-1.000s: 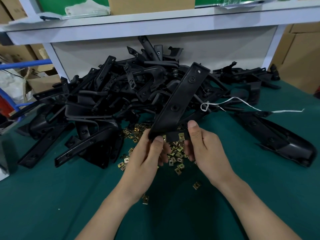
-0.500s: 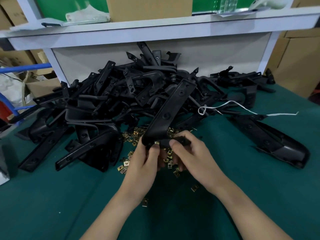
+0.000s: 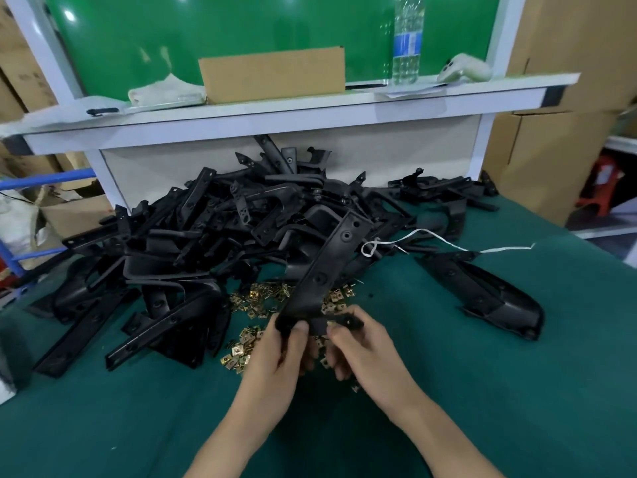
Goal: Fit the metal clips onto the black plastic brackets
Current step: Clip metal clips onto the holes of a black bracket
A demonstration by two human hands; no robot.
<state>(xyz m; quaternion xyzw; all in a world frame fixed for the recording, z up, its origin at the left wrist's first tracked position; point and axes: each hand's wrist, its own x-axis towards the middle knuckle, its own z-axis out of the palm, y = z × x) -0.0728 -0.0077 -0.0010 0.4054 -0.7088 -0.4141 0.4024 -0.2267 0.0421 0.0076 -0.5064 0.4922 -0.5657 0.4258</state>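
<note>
I watch the black bracket (image 3: 324, 267) sink lower at frame centre, over the metal clips (image 3: 262, 298) on the desk (image 3: 482, 391). The left hand (image 3: 275, 360) grips its foot and the right hand (image 3: 365, 353) pinches the end tab, likely seating a clip.

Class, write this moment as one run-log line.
left hand: grips bracket | right hand: pinches bracket end | clips: loose pile on table

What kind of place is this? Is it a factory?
Probably a factory or workshop bench: a pile of black plastic brackets, loose metal clips on the green table, cardboard boxes stacked around; left hand and right hand grip one bracket.
</note>
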